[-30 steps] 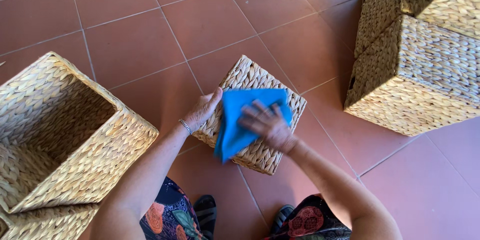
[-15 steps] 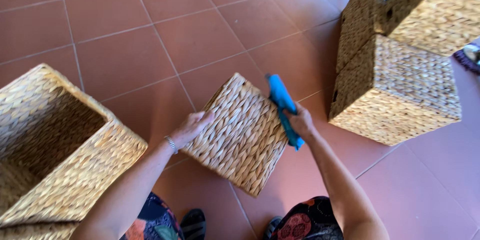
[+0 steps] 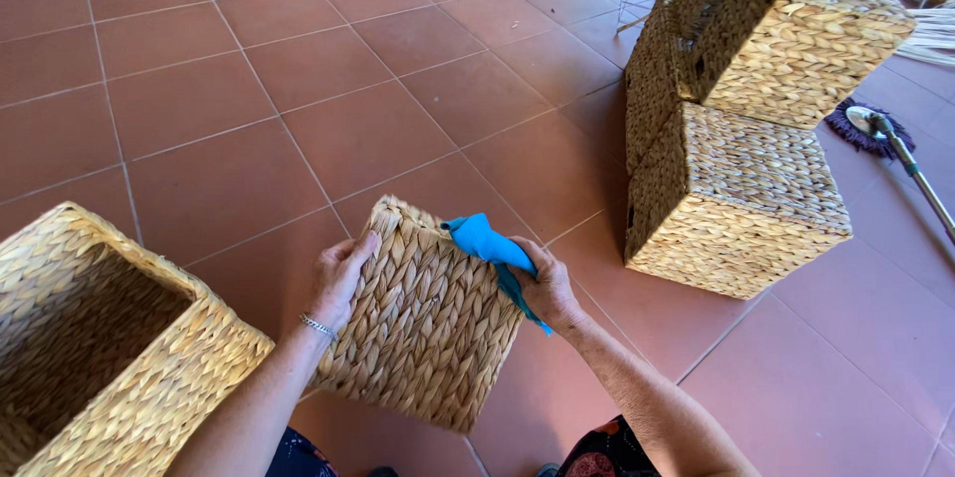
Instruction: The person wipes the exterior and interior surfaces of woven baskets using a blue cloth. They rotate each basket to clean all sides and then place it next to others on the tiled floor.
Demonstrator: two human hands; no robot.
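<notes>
A: What fills the view?

B: Red tiled floor (image 3: 249,119). At two o'clock a stack of woven baskets (image 3: 741,198), a mop (image 3: 875,129) beside it at three. At eight o'clock an open basket (image 3: 109,358), mouth up.

A: And in the hands?

B: A smaller basket (image 3: 428,328), centre, tipped so one woven side faces up, lower corner near the floor at six. The left hand (image 3: 338,278) clamps its nine-o'clock edge, fingers curled over the rim. The right hand (image 3: 547,288) sits at its three-o'clock edge, grip pinching a blue cloth (image 3: 487,243) bunched against the top corner at twelve.

A: Which step is this, do you think?

B: Wiping the outside, I'd judge; the cloth is working along the upper edge.

A: What does the next move call for?

B: Probably a firm left hold to keep the basket from turning, while the cloth presses into the weave along the side.
</notes>
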